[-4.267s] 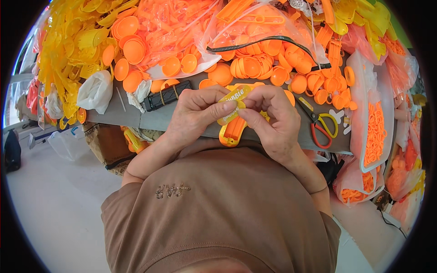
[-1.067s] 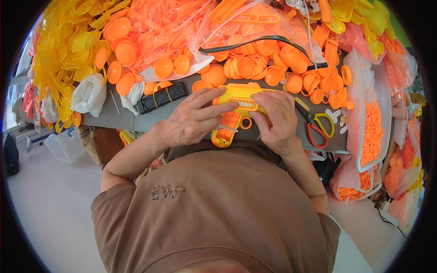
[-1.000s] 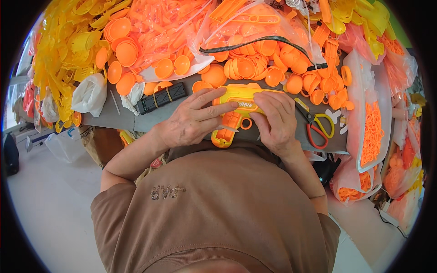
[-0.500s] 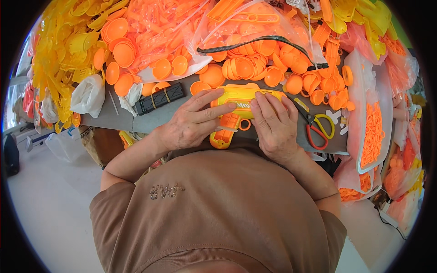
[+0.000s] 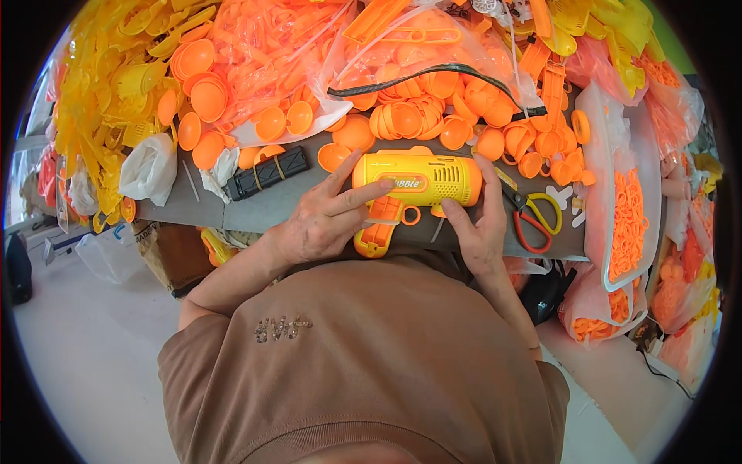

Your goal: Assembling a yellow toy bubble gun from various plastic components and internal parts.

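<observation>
A yellow toy gun [image 5: 421,172] with an orange lower part and an orange trigger ring lies sideways at the table's near edge, its vented barrel pointing right. My left hand [image 5: 321,220] grips its rear end, with one finger laid across the printed orange label and others behind the body. Around the barrel's front end my right hand [image 5: 481,232] is closed, thumb at the lower edge and fingers on the far right side. To the right of that hand lie scissors [image 5: 533,216] with red and yellow handles. The gun's far side is hidden.
Orange cups [image 5: 406,118] are heaped behind the gun, with a bag of orange parts [image 5: 270,46] beyond. Yellow parts [image 5: 100,116] pile up on the left. A black battery-like block [image 5: 269,172] lies left of my hands. At right stands a clear bin [image 5: 595,240] of orange rings.
My right hand has slid from the top face of the gun to its front end, uncovering the vented barrel. My left hand stays at the rear.
</observation>
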{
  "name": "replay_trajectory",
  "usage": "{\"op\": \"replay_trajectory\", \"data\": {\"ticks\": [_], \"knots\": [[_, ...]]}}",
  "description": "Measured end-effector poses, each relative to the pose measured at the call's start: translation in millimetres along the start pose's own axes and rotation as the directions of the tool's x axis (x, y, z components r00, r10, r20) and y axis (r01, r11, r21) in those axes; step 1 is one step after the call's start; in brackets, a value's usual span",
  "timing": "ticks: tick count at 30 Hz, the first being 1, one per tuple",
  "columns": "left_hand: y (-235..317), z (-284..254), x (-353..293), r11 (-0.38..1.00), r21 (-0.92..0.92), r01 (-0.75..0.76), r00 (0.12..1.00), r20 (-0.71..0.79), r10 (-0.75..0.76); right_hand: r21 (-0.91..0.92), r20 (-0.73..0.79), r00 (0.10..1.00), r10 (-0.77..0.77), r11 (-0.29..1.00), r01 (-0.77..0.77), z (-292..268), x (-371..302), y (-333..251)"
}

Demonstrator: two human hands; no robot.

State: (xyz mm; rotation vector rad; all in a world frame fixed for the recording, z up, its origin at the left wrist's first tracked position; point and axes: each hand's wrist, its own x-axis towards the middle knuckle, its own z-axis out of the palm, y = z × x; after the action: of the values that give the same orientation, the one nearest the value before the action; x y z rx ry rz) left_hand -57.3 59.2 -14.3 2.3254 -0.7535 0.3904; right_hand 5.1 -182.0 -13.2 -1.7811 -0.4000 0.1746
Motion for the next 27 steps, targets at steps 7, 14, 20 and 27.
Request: {"op": "replay_trajectory", "data": {"ticks": [7, 14, 20, 27], "knots": [[9.9, 14.5, 3.1, 0.968, -0.25, 0.028, 0.996, -0.077, -0.049, 0.339, -0.112, 0.992, -0.058, 0.936, 0.093, -1.5, 15.6, -39.0], [10.5, -9.5, -10.0, 0.888, -0.387, 0.248, 0.89, -0.27, -0.367, -0.567, 0.352, 0.764, -0.541, 0.526, 0.634, 33.3, 31.2, -65.4], [13.0, -17.0, -8.3, 0.83, -0.535, 0.159, 0.761, -0.469, -0.448, -0.597, 0.379, 0.74, -0.556, 0.464, 0.655, 75.7, 22.1, -34.7], [24.1, -22.0, 6.8, 0.885, -0.421, 0.197, 0.885, -0.312, -0.346, -0.404, 0.184, 0.708, -0.682, 0.604, 0.687, 21.3, 85.0, -64.4]]}}
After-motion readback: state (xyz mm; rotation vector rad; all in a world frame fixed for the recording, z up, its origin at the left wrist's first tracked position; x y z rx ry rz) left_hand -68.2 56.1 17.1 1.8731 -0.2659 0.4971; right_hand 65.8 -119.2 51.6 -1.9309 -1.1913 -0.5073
